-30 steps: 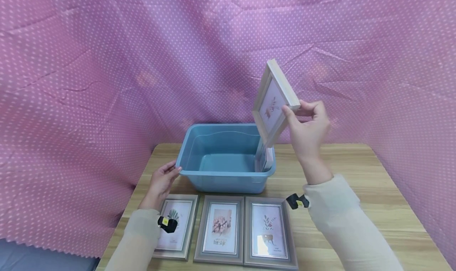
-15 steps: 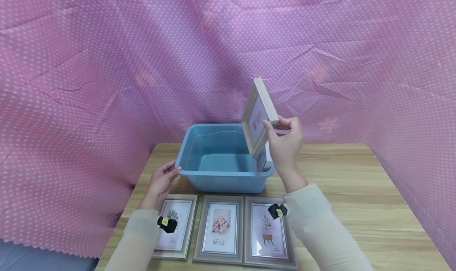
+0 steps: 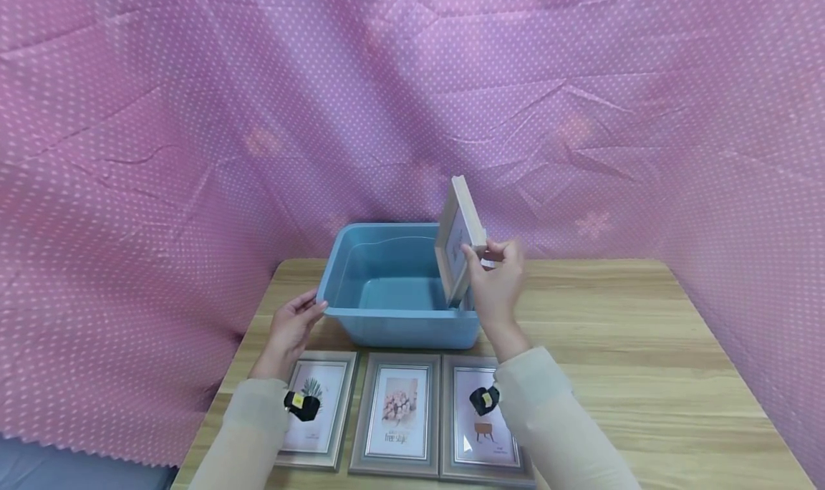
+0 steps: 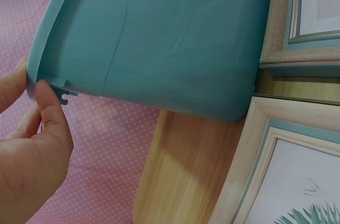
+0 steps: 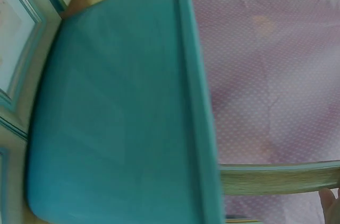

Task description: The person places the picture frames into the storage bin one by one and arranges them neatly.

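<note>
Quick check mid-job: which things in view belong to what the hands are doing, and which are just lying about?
In the job:
right hand, pinching the upright frame
left hand, pinching the rim of the blue bin
probably also the left frame, middle frame and right frame

Just surroundings:
wooden table
pink dotted cloth

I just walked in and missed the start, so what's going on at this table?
Someone is holding a tilted picture frame at the right end of a blue tub, pinching it with the right hand. The left hand grips the tub's rim at the other end. Whether the frame touches the tub's bottom is hidden. Three more frames lie face up on the table, in a row on the near side.
</note>
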Tool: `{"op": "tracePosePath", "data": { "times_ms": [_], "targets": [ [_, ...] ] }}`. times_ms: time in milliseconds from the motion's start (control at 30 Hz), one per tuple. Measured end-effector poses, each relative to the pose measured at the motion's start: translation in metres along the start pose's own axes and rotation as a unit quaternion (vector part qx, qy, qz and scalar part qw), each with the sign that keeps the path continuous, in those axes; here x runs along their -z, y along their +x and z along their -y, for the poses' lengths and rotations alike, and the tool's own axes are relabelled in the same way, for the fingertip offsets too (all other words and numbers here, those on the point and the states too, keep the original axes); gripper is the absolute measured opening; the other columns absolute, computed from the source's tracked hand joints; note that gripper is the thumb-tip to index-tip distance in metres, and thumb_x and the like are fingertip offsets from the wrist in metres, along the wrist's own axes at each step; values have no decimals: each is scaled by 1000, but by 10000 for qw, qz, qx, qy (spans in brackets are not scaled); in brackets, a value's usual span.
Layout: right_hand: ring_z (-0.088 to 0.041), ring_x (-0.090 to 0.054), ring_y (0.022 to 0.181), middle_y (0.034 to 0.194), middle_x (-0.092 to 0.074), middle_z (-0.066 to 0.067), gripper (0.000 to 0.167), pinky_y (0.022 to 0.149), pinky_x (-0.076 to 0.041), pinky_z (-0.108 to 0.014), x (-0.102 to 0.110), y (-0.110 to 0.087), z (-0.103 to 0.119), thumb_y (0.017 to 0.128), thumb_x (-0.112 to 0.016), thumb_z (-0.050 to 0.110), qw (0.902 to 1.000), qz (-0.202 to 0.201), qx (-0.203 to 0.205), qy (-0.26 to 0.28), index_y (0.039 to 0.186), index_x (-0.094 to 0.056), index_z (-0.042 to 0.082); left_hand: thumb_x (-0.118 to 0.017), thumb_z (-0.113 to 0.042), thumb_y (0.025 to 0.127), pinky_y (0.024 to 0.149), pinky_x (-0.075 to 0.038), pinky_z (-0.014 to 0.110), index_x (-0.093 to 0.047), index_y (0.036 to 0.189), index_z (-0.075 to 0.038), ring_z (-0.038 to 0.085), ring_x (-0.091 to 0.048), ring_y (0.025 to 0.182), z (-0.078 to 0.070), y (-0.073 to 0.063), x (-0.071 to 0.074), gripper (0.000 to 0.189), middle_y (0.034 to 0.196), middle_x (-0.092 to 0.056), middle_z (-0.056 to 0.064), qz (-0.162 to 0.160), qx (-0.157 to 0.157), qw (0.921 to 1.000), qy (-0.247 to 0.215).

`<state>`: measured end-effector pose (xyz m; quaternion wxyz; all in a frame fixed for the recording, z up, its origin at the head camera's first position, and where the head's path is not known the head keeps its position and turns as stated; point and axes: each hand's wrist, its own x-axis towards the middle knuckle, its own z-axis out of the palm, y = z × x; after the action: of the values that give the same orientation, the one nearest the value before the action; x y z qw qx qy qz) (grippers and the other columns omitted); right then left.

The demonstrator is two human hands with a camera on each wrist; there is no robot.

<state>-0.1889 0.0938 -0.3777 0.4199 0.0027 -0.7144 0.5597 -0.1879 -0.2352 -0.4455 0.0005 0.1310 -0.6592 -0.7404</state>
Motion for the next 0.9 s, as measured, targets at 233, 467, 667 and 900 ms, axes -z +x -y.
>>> {"op": "tracePosePath", "data": {
  "times_ms": [233,467,667,900],
  "targets": [
    [-25,-62,75,93,-59,-15,34,58,-56,-20,-7,-20,-10,75,-81,7,9997,-227,-100,-70,90,-53,-6,-62,1,90,90,-50,19,-40,138,7,6,-57,93,0,1,1,53,117,-54,11,68,-12,10000,-53],
    [-22,-60,77,91,-58,-14,33,57,-56,-23,-11,-33,-15,77,-81,10,9988,-267,-250,-325,93,-56,-4,-63,3,89,89,-50,20,-43,136,6,7,-58,93,0,1,-1,51,123,-52,18,-28,21,9999,-113],
    [-22,-60,78,92,-58,-12,32,58,-57,-27,-13,-40,-20,77,-80,11,9978,-225,-330,-522,92,-56,-3,-62,1,90,91,-49,21,-43,137,4,7,-59,94,-1,1,-2,51,131,-47,22,-9,83,10000,-54],
    [-21,-59,76,90,-56,-11,32,60,-56,-28,-14,-47,-29,79,-80,14,9972,-96,-267,-693,93,-56,-2,-63,0,90,91,-50,21,-43,137,5,7,-59,93,-1,1,-2,51,123,-52,17,-10,80,10000,-57]
  ]
}}
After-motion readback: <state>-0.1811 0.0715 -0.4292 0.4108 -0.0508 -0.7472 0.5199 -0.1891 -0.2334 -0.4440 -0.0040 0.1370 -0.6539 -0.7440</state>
